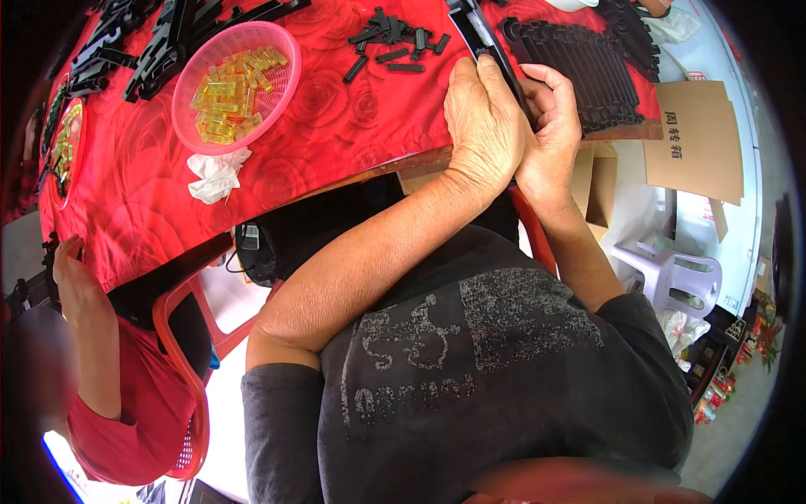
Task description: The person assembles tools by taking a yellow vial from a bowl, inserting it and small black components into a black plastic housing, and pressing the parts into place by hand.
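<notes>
A long black plastic part is held up at the table's front edge, its upper end running out of the top of the view. My left hand presses along its near side, thumb and fingers together. On the other side my right hand has curled fingers wrapped around its lower end. The two palms meet there and hide that end. To the left of my hands lies a loose pile of small black plastic pieces. Just right of them are rows of long black parts.
A pink plastic basket holds yellow translucent pieces, beside a crumpled tissue. Black assemblies lie at the far left of the red tablecloth. A co-worker in red sits left. Right are a cardboard box and a white stool.
</notes>
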The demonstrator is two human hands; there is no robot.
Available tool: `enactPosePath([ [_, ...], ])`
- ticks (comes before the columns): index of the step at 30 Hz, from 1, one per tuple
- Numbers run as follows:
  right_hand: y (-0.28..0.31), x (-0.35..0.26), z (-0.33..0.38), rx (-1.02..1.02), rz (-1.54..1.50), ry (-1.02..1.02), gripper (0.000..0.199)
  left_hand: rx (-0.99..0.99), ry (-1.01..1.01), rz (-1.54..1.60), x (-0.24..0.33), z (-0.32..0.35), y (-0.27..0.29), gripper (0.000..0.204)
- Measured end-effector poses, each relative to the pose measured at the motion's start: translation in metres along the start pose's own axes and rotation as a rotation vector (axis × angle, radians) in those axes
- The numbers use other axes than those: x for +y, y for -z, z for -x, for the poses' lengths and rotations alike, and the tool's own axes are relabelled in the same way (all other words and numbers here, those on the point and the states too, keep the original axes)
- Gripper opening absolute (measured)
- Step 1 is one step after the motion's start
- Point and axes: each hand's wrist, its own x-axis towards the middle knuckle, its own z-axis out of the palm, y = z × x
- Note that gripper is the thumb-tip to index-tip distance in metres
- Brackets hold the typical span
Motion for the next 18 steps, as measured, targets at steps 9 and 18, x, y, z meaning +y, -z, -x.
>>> enactPosePath([
  [9, -0.0045, -0.0012, 0.0029, 0.002, 0.055, 0.028, 0.046, 0.009, -0.015, 0.001, -0.0046, -0.0035, -0.0009, 0.029],
  [18, -0.0052, 0.0006, 0.0028, 0.025, 0.015, 0.104, 0.044, -0.026, -0.012, 0.128, -0.0057, -0.0042, -0.0006, 0.027],
])
